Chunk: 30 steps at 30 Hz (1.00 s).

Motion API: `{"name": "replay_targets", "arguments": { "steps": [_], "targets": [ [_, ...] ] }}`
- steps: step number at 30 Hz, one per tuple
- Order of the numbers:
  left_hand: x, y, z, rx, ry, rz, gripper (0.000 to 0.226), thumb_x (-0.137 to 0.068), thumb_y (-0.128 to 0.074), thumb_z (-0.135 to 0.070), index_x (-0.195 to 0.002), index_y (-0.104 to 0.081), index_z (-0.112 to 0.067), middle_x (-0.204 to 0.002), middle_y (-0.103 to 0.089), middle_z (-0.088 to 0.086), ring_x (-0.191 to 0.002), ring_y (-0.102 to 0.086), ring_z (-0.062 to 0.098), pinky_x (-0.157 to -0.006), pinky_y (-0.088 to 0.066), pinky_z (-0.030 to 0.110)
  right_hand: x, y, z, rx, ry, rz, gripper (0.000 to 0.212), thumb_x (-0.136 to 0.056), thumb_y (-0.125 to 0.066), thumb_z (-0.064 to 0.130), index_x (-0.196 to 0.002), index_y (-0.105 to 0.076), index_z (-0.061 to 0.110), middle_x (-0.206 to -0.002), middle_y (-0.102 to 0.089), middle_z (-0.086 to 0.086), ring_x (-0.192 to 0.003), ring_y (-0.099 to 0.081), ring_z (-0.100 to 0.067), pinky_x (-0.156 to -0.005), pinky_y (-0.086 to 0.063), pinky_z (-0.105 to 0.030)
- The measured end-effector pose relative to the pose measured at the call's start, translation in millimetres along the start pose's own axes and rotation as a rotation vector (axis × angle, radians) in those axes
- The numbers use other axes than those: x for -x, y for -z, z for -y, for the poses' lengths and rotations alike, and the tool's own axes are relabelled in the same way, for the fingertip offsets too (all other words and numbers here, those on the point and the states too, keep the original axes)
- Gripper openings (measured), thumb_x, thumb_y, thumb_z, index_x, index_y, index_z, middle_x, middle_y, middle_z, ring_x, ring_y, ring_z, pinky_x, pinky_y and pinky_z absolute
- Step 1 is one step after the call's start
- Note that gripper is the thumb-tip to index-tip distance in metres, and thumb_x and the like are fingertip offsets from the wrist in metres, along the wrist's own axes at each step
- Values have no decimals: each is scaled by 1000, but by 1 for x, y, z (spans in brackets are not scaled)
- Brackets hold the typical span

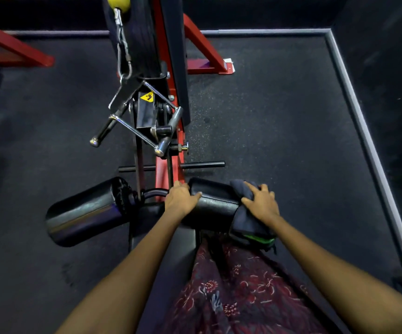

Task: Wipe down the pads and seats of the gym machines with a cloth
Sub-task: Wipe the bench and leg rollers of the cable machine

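Two black roller pads stick out from a red and black cable machine. The left roller pad is bare. My left hand grips the inner end of the right roller pad, thumb over its top. My right hand presses a dark cloth with a green edge onto the outer end of that pad, fingers spread over the cloth. The cloth wraps round the pad's end and hangs down. The black seat lies below my forearms, partly hidden by them.
A chrome V-handle hangs on a chain and carabiner from the machine's column. A thin black foot bar crosses the base. Red frame legs spread at the back. Dark rubber floor lies all round, with a grey kerb to the right.
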State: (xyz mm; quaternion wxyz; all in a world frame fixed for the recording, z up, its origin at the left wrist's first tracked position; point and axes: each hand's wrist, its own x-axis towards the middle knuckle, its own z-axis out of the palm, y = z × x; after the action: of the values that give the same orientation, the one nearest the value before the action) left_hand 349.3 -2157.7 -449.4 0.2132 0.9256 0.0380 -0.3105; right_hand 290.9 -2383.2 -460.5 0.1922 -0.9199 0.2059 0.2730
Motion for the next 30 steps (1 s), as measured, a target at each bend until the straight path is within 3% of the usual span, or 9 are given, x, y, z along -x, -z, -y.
{"name": "replay_targets", "arguments": {
  "steps": [3,6,11,16,22,25,30],
  "targets": [
    [-14,-3,-8,91,61,12,63,-85,-61,-52,-126,-53,-5,-131,-47,17,-120,-50,36,-98,-42,41,-10,5,10,-11,-171,8,53,-93,-49,43,-143,-37,32,-145,-30,-12,-127,-33,-41,-102,-35,-48],
    [-23,-8,-8,131,111,-22,54,-81,-68,-46,-116,-62,-5,-124,-56,17,-114,-55,35,-94,-46,39,-9,0,46,61,-235,-28,50,-91,-51,44,-138,-44,29,-143,-31,-9,-127,-31,-37,-101,-32,-47],
    [-24,-11,-3,170,202,-49,44,-73,-74,-40,-106,-68,-12,-117,-61,14,-110,-58,32,-93,-48,41,13,-20,88,52,105,23,63,-92,-52,41,-148,-26,34,-145,-27,-12,-129,-30,-40,-102,-35,-50],
    [-2,-18,9,227,165,-53,41,-76,-75,-26,-112,-60,-13,-124,-50,12,-115,-53,29,-98,-42,37,34,-26,47,213,342,-10,73,-89,-55,41,-149,-14,42,-148,-25,-7,-121,-36,-34,-96,-40,-45],
    [27,-43,35,162,73,-105,46,-77,-76,-28,-115,-55,-13,-118,-53,7,-113,-53,25,-94,-44,41,6,-4,3,-21,-93,-13,62,-92,-52,40,-148,-27,34,-147,-25,-14,-128,-31,-42,-104,-35,-51],
    [33,-47,39,163,45,-96,44,-82,-71,-25,-119,-53,-13,-114,-52,7,-109,-54,24,-89,-45,37,-2,1,24,33,-76,13,57,-92,-52,40,-145,-33,34,-143,-29,-13,-128,-30,-42,-104,-34,-53],
    [33,-41,44,222,125,-18,38,-83,-60,-16,-120,-55,-19,-110,-64,10,-107,-59,30,-86,-46,35,17,-23,96,45,122,3,63,-91,-54,40,-148,-27,33,-142,-29,-13,-127,-31,-41,-101,-35,-51]
  ]
}}
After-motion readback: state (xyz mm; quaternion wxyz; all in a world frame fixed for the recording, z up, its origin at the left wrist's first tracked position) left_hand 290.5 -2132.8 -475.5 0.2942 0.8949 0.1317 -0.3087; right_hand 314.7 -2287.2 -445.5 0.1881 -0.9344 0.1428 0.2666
